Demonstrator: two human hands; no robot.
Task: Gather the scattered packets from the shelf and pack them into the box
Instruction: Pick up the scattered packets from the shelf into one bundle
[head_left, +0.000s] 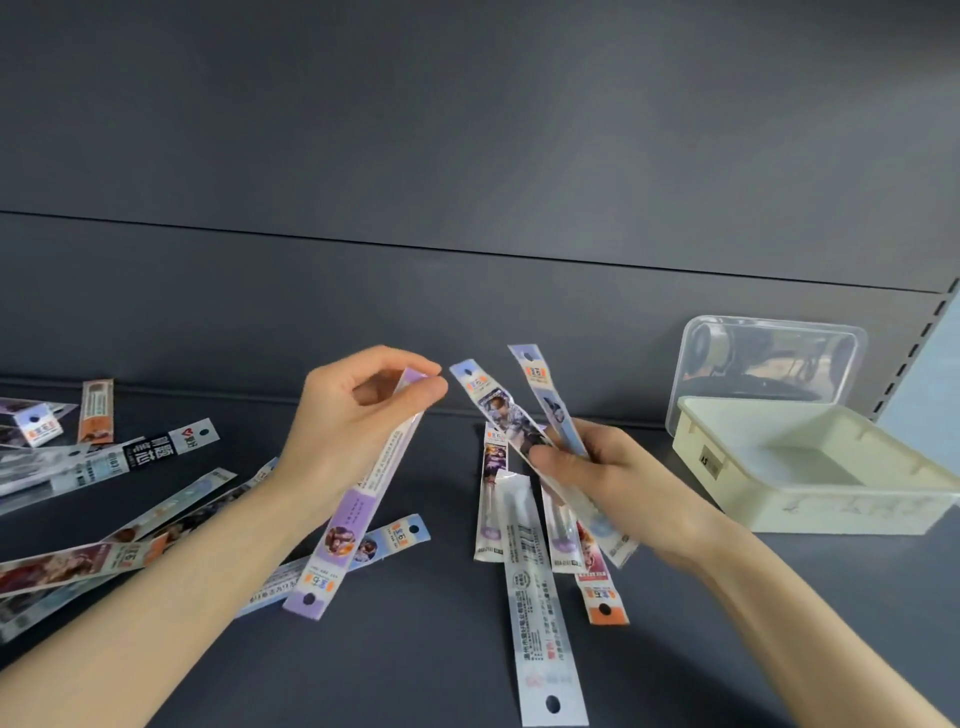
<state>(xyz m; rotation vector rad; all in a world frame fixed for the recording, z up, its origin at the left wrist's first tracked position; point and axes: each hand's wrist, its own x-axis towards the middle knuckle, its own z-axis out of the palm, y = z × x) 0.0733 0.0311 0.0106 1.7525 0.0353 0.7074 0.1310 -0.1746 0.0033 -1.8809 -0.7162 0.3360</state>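
My left hand pinches the top end of a long purple packet, which hangs slanted above the dark shelf. My right hand grips a fanned bundle of several narrow packets; their ends stick out above and below my fist. A blue-ended packet lies on the shelf under the purple one. More scattered packets lie at the left. The cream box stands open at the right with nothing visible inside it.
The box's clear lid leans against the dark back panel behind the box. A slotted upright runs along the right side. An orange packet lies at the far left by the back wall.
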